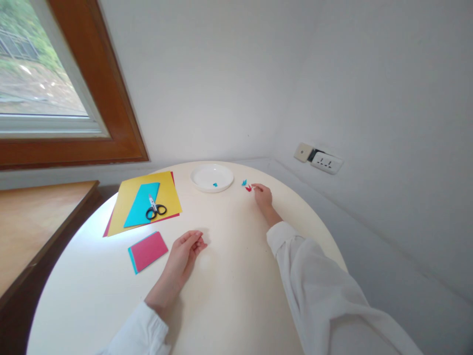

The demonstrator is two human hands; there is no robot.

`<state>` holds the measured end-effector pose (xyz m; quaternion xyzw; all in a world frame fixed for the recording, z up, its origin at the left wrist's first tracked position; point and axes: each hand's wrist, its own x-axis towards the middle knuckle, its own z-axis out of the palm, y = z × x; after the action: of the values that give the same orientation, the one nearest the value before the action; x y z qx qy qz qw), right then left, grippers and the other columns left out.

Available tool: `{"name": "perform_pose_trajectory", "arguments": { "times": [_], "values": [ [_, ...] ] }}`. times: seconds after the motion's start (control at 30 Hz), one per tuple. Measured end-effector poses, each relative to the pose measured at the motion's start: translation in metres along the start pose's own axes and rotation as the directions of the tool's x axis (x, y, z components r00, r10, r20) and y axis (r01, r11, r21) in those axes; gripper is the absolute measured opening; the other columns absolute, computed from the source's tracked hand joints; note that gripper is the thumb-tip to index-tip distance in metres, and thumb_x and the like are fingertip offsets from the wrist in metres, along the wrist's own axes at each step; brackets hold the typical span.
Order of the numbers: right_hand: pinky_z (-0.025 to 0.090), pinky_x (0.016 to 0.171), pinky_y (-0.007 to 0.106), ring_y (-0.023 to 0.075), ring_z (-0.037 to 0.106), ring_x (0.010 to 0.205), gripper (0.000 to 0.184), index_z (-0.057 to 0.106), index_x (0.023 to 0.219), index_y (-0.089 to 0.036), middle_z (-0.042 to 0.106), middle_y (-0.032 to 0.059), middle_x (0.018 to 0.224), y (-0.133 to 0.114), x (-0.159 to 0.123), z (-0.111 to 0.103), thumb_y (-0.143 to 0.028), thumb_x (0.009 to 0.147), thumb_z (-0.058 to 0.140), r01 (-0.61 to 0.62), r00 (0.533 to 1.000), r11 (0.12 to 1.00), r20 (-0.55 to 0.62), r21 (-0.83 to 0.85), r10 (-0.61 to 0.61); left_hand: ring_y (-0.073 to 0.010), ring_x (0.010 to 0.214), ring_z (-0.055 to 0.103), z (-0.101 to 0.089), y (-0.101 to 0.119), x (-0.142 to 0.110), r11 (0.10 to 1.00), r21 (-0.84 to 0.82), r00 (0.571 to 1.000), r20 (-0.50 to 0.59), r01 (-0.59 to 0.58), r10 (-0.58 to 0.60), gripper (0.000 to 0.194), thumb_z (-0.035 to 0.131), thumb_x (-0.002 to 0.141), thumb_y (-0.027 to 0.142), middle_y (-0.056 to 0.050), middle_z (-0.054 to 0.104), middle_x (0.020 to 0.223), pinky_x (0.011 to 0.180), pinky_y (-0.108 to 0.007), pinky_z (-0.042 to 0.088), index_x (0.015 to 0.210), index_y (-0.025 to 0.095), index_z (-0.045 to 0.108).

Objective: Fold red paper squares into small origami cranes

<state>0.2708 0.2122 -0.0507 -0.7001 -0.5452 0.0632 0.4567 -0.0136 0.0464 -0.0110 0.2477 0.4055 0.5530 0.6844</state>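
My right hand (263, 195) reaches across the table, its fingertips closed at the edge of a small red folded-paper crane (249, 188). Right behind that lies a small blue folded-paper crane (244, 183). My left hand (187, 250) is held over the near middle of the table, thumb and fingers curled together; whatever they may hold is too small to make out. A white plate (207, 172) near the far edge has a tiny blue paper piece (215, 185) in it.
Yellow paper sheets (129, 197) with red beneath lie at the left, topped by a folded blue sheet (138, 209) and black-handled scissors (155, 209). Nearer is a stack of pink and blue paper (150, 251). Walls, a window and a socket (327, 162) surround the round table (229, 305).
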Motion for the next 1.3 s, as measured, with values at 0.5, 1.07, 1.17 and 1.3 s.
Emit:
{"name": "perform_pose_trajectory", "arguments": {
  "times": [0.5,1.07,1.17,1.3],
  "values": [
    [0.043,0.080,0.032,0.0198,0.060,0.086,0.034,0.070,0.086,-0.022,0.070,0.0046,0.093,0.002,0.002,0.002,-0.024,0.070,0.040,-0.079,0.996,0.993,-0.032,0.086,0.082,-0.0080,0.054,0.053,-0.001,-0.001,0.000,1.000,0.003,1.000,0.000,0.006,-0.006,0.024,0.080,0.048,0.024,0.000,0.058,0.053,0.059,-0.020,0.049,0.060,0.010,0.064],
    [0.037,0.087,0.035,0.0219,0.055,0.097,0.024,0.070,0.082,-0.023,0.068,0.0045,0.099,-0.022,-0.008,-0.005,-0.020,0.076,0.048,0.129,0.983,0.969,0.154,-0.210,-0.098,-0.0080,0.054,0.054,0.001,0.000,-0.001,1.000,-0.009,1.000,0.007,0.011,-0.011,0.017,0.075,0.056,0.019,0.000,0.058,0.054,0.060,-0.020,0.049,0.062,0.009,0.062],
    [0.037,0.089,0.037,0.0238,0.053,0.104,0.029,0.068,0.097,-0.024,0.065,0.0053,0.109,-0.025,-0.009,-0.007,-0.019,0.077,0.047,0.155,0.977,0.956,0.184,-0.249,-0.111,-0.0076,0.053,0.054,0.001,0.000,-0.001,1.000,-0.008,1.000,0.004,0.011,-0.011,0.017,0.075,0.055,0.019,0.000,0.058,0.053,0.060,-0.020,0.049,0.062,0.009,0.062],
    [0.036,0.092,0.040,0.0255,0.049,0.110,0.035,0.065,0.107,-0.024,0.061,0.0060,0.117,-0.025,-0.010,-0.008,-0.019,0.077,0.047,0.172,0.970,0.945,0.214,-0.278,-0.114,-0.0076,0.053,0.053,0.001,0.000,-0.002,1.000,-0.004,1.000,0.008,0.014,-0.014,0.018,0.076,0.055,0.020,0.000,0.058,0.053,0.060,-0.020,0.050,0.062,0.009,0.063]
  ]
}}
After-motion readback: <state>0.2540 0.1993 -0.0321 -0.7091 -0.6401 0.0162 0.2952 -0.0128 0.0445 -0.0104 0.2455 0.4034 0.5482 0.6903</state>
